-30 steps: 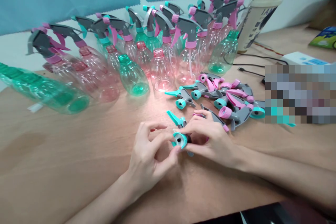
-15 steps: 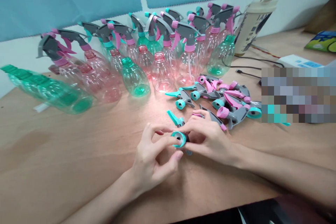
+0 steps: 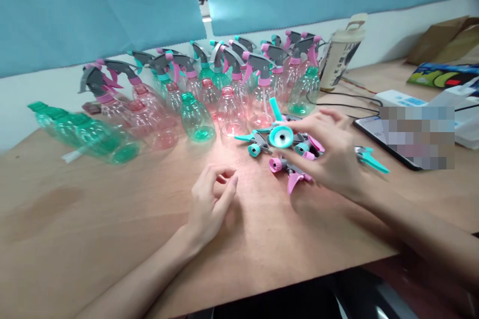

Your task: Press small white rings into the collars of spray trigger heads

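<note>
Head view: above the table (image 3: 112, 229), I see the right hand (image 3: 333, 157) grasping one teal spray head (image 3: 281, 130), its collar (image 3: 271, 137) sitting between thumb and fingers. I count one tumbler (image 3: 341, 57), one phone (image 3: 370, 130). The right hand hovers over loose spray heads (image 3: 275, 165); the left hand (image 3: 208, 200), loosely curled, is free.

Single camera, on your head, facing forward and down across the table (image 3: 123, 219). Close on your left hand (image 3: 209, 202) and right hand (image 3: 335, 152).
</note>
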`<state>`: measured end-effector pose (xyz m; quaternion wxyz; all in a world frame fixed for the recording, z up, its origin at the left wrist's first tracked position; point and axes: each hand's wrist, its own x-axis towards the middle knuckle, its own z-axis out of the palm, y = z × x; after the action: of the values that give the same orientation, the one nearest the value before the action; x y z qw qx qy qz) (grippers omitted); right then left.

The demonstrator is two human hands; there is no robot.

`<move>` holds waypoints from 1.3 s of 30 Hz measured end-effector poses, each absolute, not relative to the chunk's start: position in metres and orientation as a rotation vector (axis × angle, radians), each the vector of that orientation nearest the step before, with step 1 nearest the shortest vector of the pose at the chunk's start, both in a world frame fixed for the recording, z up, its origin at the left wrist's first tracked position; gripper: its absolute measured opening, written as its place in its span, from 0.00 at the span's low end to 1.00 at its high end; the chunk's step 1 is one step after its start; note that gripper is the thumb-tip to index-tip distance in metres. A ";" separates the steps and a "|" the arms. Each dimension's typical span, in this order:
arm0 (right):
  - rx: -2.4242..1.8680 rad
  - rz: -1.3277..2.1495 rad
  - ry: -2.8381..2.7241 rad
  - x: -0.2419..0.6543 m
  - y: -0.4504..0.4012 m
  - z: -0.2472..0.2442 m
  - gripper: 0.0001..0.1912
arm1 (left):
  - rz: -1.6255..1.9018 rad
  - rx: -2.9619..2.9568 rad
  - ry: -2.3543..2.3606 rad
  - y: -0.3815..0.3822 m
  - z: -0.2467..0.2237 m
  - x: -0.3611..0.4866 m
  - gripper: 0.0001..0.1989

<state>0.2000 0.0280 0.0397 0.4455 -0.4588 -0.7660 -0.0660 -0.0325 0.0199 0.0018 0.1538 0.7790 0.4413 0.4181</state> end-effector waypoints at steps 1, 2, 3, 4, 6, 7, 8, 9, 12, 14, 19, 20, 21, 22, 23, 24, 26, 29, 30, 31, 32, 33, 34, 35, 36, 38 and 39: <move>-1.172 -0.228 -1.905 0.207 0.031 0.043 0.13 | 1.176 2.231 1.269 0.019 0.001 -0.032 0.04; -1.199 -0.279 -1.923 0.215 0.033 0.044 0.13 | 1.148 2.223 1.273 0.018 0.001 -0.031 0.04; -1.226 -0.308 -1.968 0.222 0.036 0.045 0.14 | 1.117 2.208 1.278 0.017 0.001 -0.031 0.04; -1.243 -0.311 -2.023 0.230 0.037 0.044 0.15 | 1.089 2.192 1.283 0.016 0.001 -0.031 0.04; -1.265 -0.229 -2.195 0.241 0.038 0.040 0.20 | 1.044 2.173 1.291 0.015 0.001 -0.030 0.05; -1.269 -0.184 -2.270 0.245 0.037 0.038 0.21 | 1.028 2.173 1.294 0.015 0.001 -0.030 0.05; -1.274 -0.149 -2.322 0.248 0.035 0.036 0.22 | 1.017 2.180 1.295 0.015 0.001 -0.029 0.05; -1.282 -0.126 -2.351 0.250 0.033 0.035 0.21 | 1.008 2.189 1.293 0.015 0.001 -0.029 0.05; -1.319 -0.088 -2.340 0.250 0.023 0.034 0.18 | 0.986 2.213 1.268 0.014 0.002 -0.027 0.05; -1.327 -0.067 -2.320 0.248 0.019 0.035 0.17 | 0.971 2.230 1.256 0.014 0.001 -0.026 0.05; -1.356 -0.047 -2.339 0.248 0.019 0.027 0.24 | 0.944 2.268 1.253 0.013 -0.001 -0.025 0.04; -1.368 -0.050 -2.353 0.248 0.020 0.025 0.26 | 0.942 2.275 1.257 0.013 -0.001 -0.025 0.04; -1.377 -0.056 -2.367 0.247 0.020 0.023 0.29 | 0.941 2.281 1.263 0.014 -0.002 -0.025 0.04; -1.385 -0.061 -2.384 0.247 0.022 0.021 0.31 | 0.939 2.287 1.271 0.015 -0.002 -0.025 0.04; -1.394 -0.065 -2.401 0.246 0.023 0.020 0.33 | 0.938 2.292 1.280 0.016 -0.003 -0.025 0.04; -1.401 -0.069 -2.418 0.244 0.025 0.019 0.35 | 0.936 2.298 1.289 0.019 -0.004 -0.025 0.04; -1.400 -0.082 -2.454 0.239 0.030 0.018 0.38 | 0.928 2.311 1.310 0.025 -0.006 -0.024 0.04; -1.352 -0.112 -2.503 0.230 0.042 0.013 0.43 | 0.908 2.340 1.351 0.038 -0.011 -0.021 0.05; -1.331 -0.119 -2.514 0.227 0.047 0.011 0.44 | 0.901 2.350 1.365 0.044 -0.013 -0.019 0.06; -1.314 -0.121 -2.519 0.224 0.051 0.009 0.46 | 0.898 2.359 1.377 0.050 -0.014 -0.016 0.08; -1.304 -0.122 -2.518 0.221 0.056 0.008 0.47 | 0.897 2.369 1.386 0.055 -0.016 -0.013 0.11; -1.299 -0.123 -2.515 0.219 0.059 0.006 0.48 | 0.897 2.377 1.392 0.061 -0.017 -0.009 0.13; -1.298 -0.122 -2.514 0.217 0.062 0.005 0.49 | 0.902 2.384 1.399 0.066 -0.019 -0.004 0.16; -1.301 -0.120 -2.515 0.216 0.065 0.005 0.49 | 0.906 2.392 1.404 0.071 -0.020 0.000 0.17; -1.308 -0.116 -2.517 0.215 0.066 0.004 0.49 | 0.909 2.400 1.408 0.076 -0.022 0.005 0.18; -1.339 -0.100 -2.517 0.214 0.067 0.003 0.47 | 0.923 2.412 1.428 0.083 -0.025 0.013 0.18; -1.364 -0.089 -2.512 0.214 0.067 0.002 0.46 | 0.929 2.417 1.437 0.086 -0.027 0.017 0.17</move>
<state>0.2137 0.0666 0.0021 0.1403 -0.4721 -0.8698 -0.0307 0.0167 0.0857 -0.0266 0.0901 0.8128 0.4832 0.3125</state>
